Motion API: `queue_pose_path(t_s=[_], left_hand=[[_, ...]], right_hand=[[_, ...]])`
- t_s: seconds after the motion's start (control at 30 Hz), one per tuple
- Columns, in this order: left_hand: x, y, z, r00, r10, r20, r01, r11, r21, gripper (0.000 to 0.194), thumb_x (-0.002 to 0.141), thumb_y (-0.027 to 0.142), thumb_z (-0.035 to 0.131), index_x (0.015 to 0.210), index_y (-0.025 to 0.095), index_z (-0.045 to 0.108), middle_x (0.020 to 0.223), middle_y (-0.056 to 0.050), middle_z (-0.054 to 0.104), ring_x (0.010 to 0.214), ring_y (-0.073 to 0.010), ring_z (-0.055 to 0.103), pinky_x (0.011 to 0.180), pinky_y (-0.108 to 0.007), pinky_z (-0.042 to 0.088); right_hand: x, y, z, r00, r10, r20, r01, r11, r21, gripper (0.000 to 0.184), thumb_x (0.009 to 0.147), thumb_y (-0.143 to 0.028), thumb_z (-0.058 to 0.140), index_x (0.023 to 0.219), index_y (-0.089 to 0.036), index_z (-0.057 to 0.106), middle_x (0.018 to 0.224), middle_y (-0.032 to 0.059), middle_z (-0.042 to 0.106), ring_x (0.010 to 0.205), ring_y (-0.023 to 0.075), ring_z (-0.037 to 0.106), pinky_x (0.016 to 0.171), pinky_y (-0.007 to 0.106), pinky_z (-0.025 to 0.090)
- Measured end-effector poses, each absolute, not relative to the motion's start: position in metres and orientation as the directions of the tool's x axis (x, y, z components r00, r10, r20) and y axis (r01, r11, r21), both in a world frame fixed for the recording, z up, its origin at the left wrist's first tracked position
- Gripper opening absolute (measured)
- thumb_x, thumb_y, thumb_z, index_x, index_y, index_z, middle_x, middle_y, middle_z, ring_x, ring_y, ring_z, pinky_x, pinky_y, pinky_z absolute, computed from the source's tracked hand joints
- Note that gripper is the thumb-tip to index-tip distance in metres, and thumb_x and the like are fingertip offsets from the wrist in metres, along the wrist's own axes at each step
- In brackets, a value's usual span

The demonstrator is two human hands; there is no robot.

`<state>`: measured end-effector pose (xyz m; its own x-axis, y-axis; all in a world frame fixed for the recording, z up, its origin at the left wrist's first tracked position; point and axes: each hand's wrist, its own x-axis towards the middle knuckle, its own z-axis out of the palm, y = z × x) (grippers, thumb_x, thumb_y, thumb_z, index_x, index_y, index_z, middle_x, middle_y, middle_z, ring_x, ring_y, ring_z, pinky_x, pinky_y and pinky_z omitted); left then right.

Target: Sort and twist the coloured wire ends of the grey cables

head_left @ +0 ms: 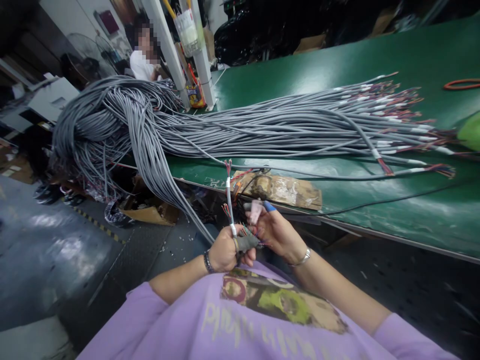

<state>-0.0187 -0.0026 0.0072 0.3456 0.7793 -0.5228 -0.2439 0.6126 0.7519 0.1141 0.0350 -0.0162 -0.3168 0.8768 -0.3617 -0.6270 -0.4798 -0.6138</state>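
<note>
From the head view, the step in hand looks like fine work on stripped cable ends, with the colored wires fanned out. Here's the left hand, closed firmly around the grey cables, white-banded ends poking up past its grey-covered thumb. In comes the right hand, half-curled, a blue cover on one digit, fingertips right at the wires; whether they pinch one, one cannot tell. The held ends sit in front of the torso, just off the green bench, near the cardboard. The next move calls, seemingly, for a steady left grip and light right fingertips.
</note>
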Motion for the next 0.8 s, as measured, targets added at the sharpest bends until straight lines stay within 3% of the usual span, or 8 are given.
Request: queue_pose_path(t_s=[0.1,0.27,0.57,0.8], left_hand=[[-0.0156,-0.0036,0.0089,0.302,0.811,-0.501,-0.261,0.576,0.775,0.054,0.044,0.054,0.084,0.062,0.017,0.05,0.042,0.002,0.058,0.029,-0.0097,0.049,0.031,-0.017,0.034],[-0.0139,0.0005,0.0089,0.244,0.819,-0.52,-0.29,0.573,0.767,0.056,0.041,0.055,0.084,0.062,0.017,0.049,0.041,0.003,0.056,0.029,-0.0094,0.048,0.031,-0.017,0.033],[-0.013,0.004,0.0068,0.251,0.804,-0.539,-0.286,0.593,0.752,0.054,0.04,0.053,0.084,0.061,0.017,0.049,0.041,0.002,0.057,0.029,-0.0092,0.047,0.03,-0.017,0.03],[-0.0158,0.0007,0.0049,0.247,0.82,-0.517,-0.297,0.571,0.765,0.053,0.045,0.052,0.083,0.063,0.017,0.049,0.041,0.002,0.056,0.029,-0.0094,0.048,0.03,-0.017,0.032]], right_hand=[[0.1143,0.0357,-0.0147,-0.299,0.883,-0.361,-0.627,-0.467,-0.623,0.031,0.067,-0.048,0.077,0.078,-0.019,0.074,0.069,0.001,0.068,0.055,0.0113,0.054,0.054,0.025,0.044],[0.1137,0.0368,-0.0182,-0.267,0.894,-0.361,-0.633,-0.445,-0.634,0.044,0.054,-0.058,0.082,0.075,-0.02,0.074,0.065,0.0004,0.067,0.054,0.0117,0.054,0.051,0.024,0.044],[0.1108,0.0394,-0.0221,-0.251,0.897,-0.363,-0.658,-0.433,-0.616,0.04,0.05,-0.054,0.086,0.067,-0.021,0.07,0.066,0.0009,0.068,0.056,0.014,0.056,0.055,0.027,0.046],[0.1122,0.0355,-0.0183,-0.311,0.88,-0.36,-0.61,-0.475,-0.634,0.044,0.07,-0.064,0.067,0.073,-0.021,0.069,0.064,0.0006,0.065,0.053,0.0128,0.054,0.052,0.026,0.044]])
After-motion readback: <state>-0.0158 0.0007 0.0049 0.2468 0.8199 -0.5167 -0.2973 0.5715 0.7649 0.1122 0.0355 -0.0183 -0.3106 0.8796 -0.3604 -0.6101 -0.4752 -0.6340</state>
